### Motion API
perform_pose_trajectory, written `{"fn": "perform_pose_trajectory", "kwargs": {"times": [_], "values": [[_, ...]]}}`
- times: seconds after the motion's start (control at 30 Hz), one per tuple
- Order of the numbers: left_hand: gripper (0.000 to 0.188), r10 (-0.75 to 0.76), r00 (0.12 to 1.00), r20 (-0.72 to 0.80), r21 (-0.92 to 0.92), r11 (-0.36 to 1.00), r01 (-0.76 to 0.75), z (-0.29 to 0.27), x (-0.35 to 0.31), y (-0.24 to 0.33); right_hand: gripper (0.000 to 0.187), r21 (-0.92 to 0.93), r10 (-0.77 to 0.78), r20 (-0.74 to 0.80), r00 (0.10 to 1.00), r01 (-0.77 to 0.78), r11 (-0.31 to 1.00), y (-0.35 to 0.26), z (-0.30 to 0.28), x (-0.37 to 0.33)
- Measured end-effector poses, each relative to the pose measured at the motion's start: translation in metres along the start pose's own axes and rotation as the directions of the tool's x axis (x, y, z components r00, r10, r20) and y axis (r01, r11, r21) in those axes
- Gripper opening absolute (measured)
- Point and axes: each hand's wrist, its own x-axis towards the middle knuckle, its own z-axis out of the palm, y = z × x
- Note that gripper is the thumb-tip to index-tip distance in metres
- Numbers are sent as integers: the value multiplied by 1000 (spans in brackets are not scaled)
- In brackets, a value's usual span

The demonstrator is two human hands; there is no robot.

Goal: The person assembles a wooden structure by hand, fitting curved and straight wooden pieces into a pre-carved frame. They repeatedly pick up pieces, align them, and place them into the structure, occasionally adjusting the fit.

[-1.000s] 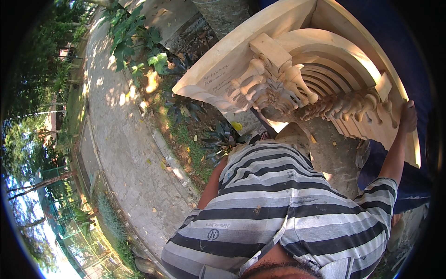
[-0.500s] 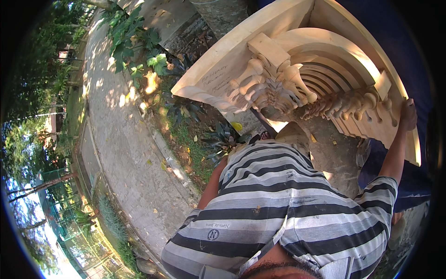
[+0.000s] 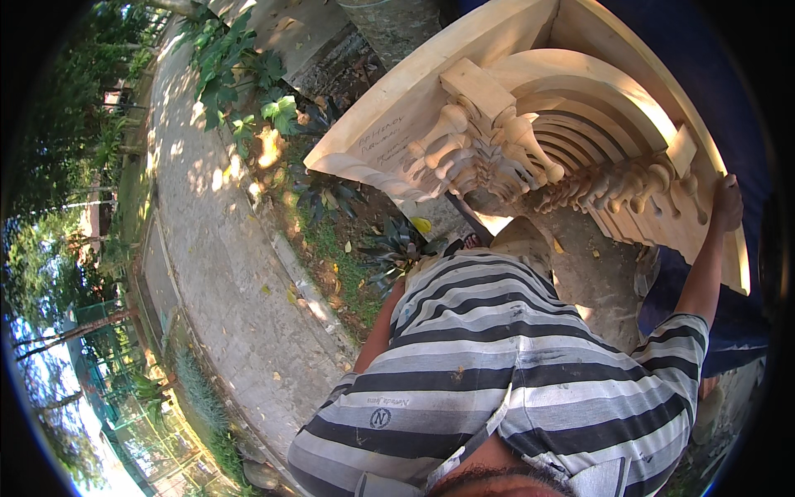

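A large pale wooden piece (image 3: 431, 91) stands in front of me, framed by tall flat boards. Inside it are stepped arches (image 3: 580, 79) and rows of turned, knobbed carvings (image 3: 489, 149); handwriting marks its left board. My right hand (image 3: 728, 203) is closed on the right-hand board's edge, thumb side up, with the fingertips partly hidden. My left arm (image 3: 379, 331) hangs down at my left side. Its hand is out of sight behind my striped shirt.
Dark blue cloth (image 3: 704, 306) hangs behind and right of the wood. To the left run leafy plants (image 3: 236, 79), a planted strip with a kerb (image 3: 302, 282), and a paved path (image 3: 224, 248). A tree trunk (image 3: 389, 29) rises at the back. Below me shows a sandalled foot (image 3: 472, 241).
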Motion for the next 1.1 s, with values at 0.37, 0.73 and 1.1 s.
{"fn": "perform_pose_trajectory", "kwargs": {"times": [0.37, 0.73, 1.1], "values": [[53, 10, 1000, -18, -23, 1000, -11, 6, -2, 2, 72, -3, -7, 20, 1000, 7, 1000, -2, -4, -2], [56, 33, 997, -65, -65, 997, -37, 15, -8, -1, 65, -47, 12, 21, 1000, -11, 999, 6, 10, 14], [60, 21, 996, -82, -180, 983, -36, 39, -33, -21, 66, -54, 0, 19, 1000, 1, 999, -10, -8, -5]]}}
